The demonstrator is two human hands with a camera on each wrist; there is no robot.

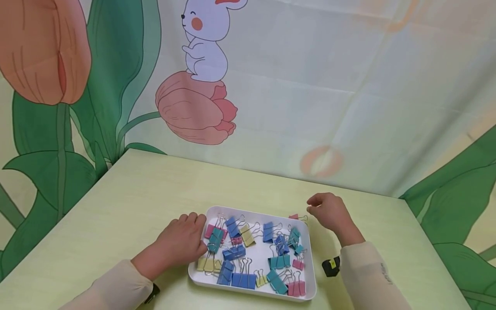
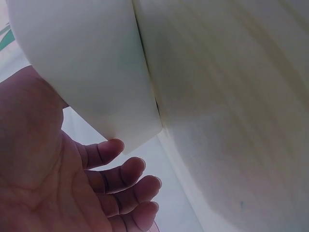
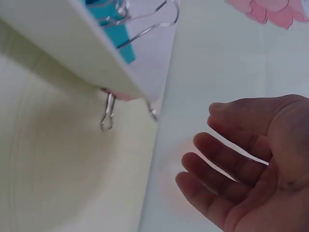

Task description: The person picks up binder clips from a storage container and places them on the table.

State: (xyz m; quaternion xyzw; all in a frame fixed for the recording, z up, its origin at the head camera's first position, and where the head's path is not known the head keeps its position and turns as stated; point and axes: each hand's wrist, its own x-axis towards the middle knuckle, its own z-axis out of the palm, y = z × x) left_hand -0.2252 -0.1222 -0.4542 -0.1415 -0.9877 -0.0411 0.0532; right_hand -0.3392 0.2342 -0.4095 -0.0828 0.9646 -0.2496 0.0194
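One pink binder clip [image 1: 294,216] lies on the table [image 1: 162,183] just behind the far right part of my white tray [image 1: 255,292], its wire handles pointing toward my right hand [image 1: 329,211]. Whether the clip touches the tray's outer wall I cannot tell. That hand hangs in the air just beside the clip, apart from it; my grip there is moderately wide, the thumb standing off from loosely bent fingers, with only air between them. My left hand [image 1: 181,238] holds the tray by its left side, near the far corner: from the left wrist I see the thumb pass behind the white wall while the fingers bend loosely on the outer side, one fingertip at the edge. How firmly it presses I cannot tell. Inside the tray lie many more clips in blue, teal, yellow and pink, their wire handles at all angles. A teal clip [image 1: 215,239] overlaps a pink one near my left hand, a broad blue clip [image 1: 244,281] rests by the near wall, a yellow clip [image 1: 248,236] lies tilted toward the far side, and another pink clip [image 1: 296,289] sits in the near right corner. Just beside my right sleeve [image 1: 368,275] shows a small black object [image 1: 331,266] with a yellow mark. Behind the table hangs a cloth [image 1: 294,86] printed with a white rabbit [image 1: 208,56] sitting on a tulip.
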